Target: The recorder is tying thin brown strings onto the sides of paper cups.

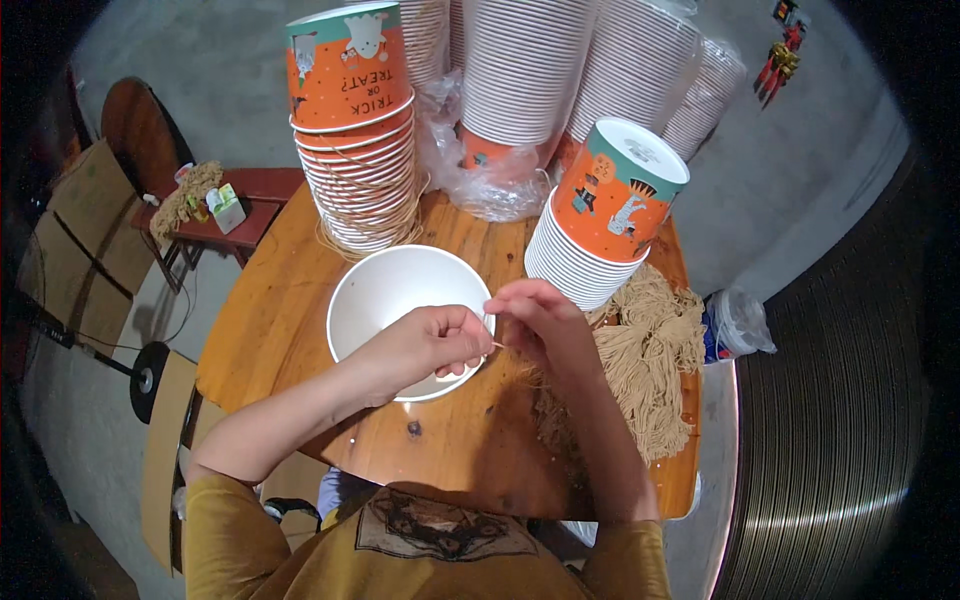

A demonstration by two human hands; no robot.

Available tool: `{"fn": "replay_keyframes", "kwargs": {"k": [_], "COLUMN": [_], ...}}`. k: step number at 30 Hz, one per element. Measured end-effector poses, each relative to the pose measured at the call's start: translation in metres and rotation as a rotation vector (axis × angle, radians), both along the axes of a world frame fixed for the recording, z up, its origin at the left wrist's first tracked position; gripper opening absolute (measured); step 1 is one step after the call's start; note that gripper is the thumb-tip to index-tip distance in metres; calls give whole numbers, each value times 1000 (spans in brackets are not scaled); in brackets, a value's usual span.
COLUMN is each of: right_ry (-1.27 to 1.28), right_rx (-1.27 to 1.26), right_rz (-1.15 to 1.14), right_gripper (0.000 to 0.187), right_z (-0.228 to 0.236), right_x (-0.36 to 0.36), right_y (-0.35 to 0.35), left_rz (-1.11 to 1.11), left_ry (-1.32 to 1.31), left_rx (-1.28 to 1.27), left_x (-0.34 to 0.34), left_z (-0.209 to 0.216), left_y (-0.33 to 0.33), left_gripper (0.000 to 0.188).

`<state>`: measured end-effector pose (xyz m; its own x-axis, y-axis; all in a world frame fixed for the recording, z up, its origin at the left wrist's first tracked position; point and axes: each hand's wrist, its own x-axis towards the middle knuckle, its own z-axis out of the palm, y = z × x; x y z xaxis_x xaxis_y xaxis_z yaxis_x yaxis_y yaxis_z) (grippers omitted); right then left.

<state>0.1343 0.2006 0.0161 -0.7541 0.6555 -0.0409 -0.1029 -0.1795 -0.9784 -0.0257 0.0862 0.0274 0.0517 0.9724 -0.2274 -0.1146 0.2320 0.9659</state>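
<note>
A white paper bucket (375, 285) lies with its open mouth facing up at me on the wooden table. My left hand (440, 345) is over the bucket's right side, thumb and fingers pinched on a thin tan cord (498, 345). Close beside it, at the bucket's right rim, my right hand (545, 320) has its fingers bent together toward the same cord; its fingertips partly hide what they grip. A heap of tan cords (650, 350) lies at the table's right, just past my right forearm.
A tall stack of orange and green buckets (350, 75), draped with cords, stands at back left. Another upturned stack (615, 205) stands at right. Plastic-wrapped bucket stacks (525, 70) rise behind. Beyond the table are a red bench (262, 190) and a ribbed dark shutter (830, 400).
</note>
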Motion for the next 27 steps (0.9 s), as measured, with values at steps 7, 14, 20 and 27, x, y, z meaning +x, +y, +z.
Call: {"fn": "replay_keyframes", "kwargs": {"k": [7,14,20,27], "right_ry": [-197,-292,-175,-109], "right_rx": [529,532,509,204], "right_rz": [-174,-226,-147,-257], "right_gripper": [9,11,10,17], "right_z": [-11,-18,-27,-13], "right_x": [20,12,15,34], "right_y": [-28,-49,-40,-19], "left_rz": [28,-11,-14,13], "left_ry": [-11,-117,-165,327], "left_rx": [-18,-76,-87,200], "left_x": [-1,-2,-4,-2], "left_z": [-1,-4,-7,-6], "left_y": [4,7,8,4], "left_gripper": [11,12,14,19]}}
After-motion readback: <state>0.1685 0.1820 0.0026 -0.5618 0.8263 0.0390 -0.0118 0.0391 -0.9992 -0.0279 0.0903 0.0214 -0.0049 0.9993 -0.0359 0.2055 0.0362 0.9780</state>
